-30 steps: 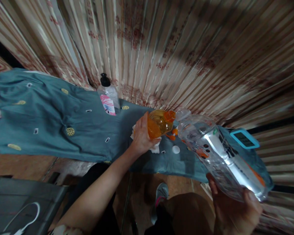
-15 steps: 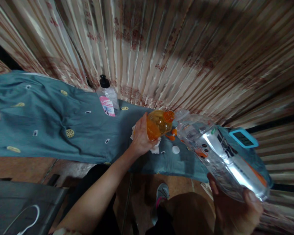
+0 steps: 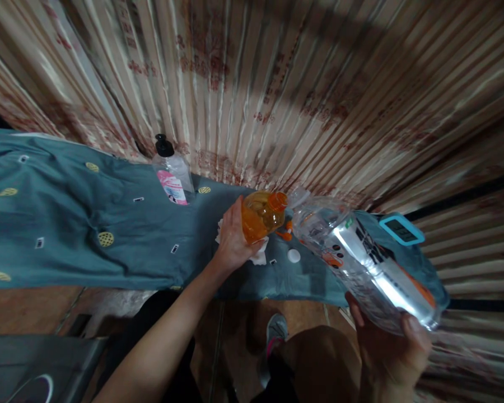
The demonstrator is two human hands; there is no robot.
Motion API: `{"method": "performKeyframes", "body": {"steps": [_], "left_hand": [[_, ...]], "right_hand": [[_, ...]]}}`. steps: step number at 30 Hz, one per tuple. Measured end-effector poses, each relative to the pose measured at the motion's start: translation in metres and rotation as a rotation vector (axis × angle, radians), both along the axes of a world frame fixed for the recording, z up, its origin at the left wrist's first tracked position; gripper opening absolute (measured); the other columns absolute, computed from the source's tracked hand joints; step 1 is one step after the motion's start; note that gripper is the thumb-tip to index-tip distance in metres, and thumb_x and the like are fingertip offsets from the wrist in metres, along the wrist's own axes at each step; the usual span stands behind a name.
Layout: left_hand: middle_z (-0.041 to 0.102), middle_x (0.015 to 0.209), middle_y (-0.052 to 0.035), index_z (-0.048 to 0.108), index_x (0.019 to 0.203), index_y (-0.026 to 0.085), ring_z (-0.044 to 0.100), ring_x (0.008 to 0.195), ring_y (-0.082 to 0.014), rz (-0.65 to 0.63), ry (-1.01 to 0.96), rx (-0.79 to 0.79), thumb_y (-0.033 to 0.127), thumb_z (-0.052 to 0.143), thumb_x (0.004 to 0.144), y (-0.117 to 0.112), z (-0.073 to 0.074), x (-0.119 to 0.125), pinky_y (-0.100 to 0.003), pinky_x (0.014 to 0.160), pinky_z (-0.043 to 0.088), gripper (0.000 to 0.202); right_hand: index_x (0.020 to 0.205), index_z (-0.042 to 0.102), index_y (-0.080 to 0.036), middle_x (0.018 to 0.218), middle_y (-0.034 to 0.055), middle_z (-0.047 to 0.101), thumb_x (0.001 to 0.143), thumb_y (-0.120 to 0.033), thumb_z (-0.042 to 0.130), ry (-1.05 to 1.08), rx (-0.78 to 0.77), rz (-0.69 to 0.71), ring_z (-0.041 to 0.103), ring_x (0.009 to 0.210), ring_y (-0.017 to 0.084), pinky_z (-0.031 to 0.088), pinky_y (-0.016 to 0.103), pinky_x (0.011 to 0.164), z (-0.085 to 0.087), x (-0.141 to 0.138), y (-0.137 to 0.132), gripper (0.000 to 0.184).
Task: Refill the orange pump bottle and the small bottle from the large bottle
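Orange-necked bottle [image 3: 261, 217], wrapped by the left hand [image 3: 234, 242] over the teal-draped bench [image 3: 140, 249], hold in line, neck to neck, with the large clear plastic bottle [image 3: 362, 258] to the right, gripped near its base by the right hand [image 3: 390, 346], tilting slowly against spills.

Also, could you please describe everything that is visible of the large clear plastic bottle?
The large clear plastic bottle looks glossy and transparent, with a silver label bearing dark lettering and orange marks. It is held aslant in front of the teal cloth; the right hand grips it near its base. Its narrow neck points at the mouth of the orange bottle; whether they touch is unclear. Any contents cannot be made out.
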State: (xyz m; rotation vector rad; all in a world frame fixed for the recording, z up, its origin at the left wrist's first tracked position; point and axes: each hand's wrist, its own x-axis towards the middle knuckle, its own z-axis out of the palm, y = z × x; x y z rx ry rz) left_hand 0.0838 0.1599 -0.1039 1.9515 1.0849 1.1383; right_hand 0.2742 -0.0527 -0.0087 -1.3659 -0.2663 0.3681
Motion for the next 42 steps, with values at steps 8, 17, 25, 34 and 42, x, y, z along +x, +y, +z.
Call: {"method": "performKeyframes", "body": {"steps": [8, 17, 25, 34, 42], "left_hand": [[0.056, 0.154, -0.0202, 0.033, 0.159, 0.019, 0.057, 0.141, -0.0427, 0.047, -0.008, 0.02, 0.045, 0.093, 0.062, -0.002, 0.003, 0.005, -0.063, 0.124, 0.043, 0.117], [0.056, 0.153, -0.0202, 0.036, 0.158, 0.018, 0.057, 0.141, -0.043, 0.057, 0.028, 0.039, 0.038, 0.092, 0.062, -0.004, 0.007, 0.007, -0.063, 0.124, 0.043, 0.112], [0.055, 0.156, -0.0188, 0.034, 0.159, 0.022, 0.055, 0.144, -0.0423, 0.051, 0.002, 0.052, 0.044, 0.097, 0.063, -0.002, -0.001, 0.008, -0.063, 0.123, 0.043, 0.117], [0.057, 0.152, -0.0181, 0.036, 0.158, 0.022, 0.057, 0.141, -0.0419, 0.084, -0.014, 0.088, 0.05, 0.099, 0.061, 0.001, -0.005, 0.01, -0.063, 0.123, 0.044, 0.119], [0.057, 0.152, -0.0183, 0.034, 0.158, 0.022, 0.058, 0.141, -0.0413, 0.096, -0.014, 0.098, 0.047, 0.097, 0.063, 0.0, -0.004, 0.012, -0.064, 0.123, 0.044, 0.116]], "right_hand": [[0.126, 0.071, -0.031, 0.15, 0.0051, 0.059, 0.051, -0.054, 0.088, 0.01, 0.014, -0.006, 0.064, 0.12, 0.03, 0.062, 0.026, 0.06, -0.001, -0.005, -0.003, 0.08], [0.131, 0.07, -0.034, 0.151, 0.0045, 0.056, 0.049, -0.052, 0.089, 0.067, 0.028, -0.031, 0.065, 0.105, 0.024, 0.06, 0.027, 0.058, -0.007, 0.0, -0.012, 0.086], [0.13, 0.068, -0.03, 0.133, 0.0061, 0.066, 0.069, -0.053, 0.082, -0.056, 0.063, 0.046, 0.066, 0.093, 0.02, 0.059, 0.029, 0.064, -0.019, 0.01, -0.019, 0.067], [0.125, 0.068, -0.03, 0.129, 0.0049, 0.066, 0.067, -0.055, 0.083, -0.05, 0.082, 0.025, 0.065, 0.092, 0.019, 0.058, 0.025, 0.06, -0.017, 0.006, -0.016, 0.065], [0.134, 0.066, -0.031, 0.141, 0.0069, 0.06, 0.055, -0.054, 0.09, 0.026, 0.049, 0.067, 0.065, 0.105, 0.024, 0.062, 0.029, 0.066, -0.02, 0.017, -0.024, 0.085]]}}
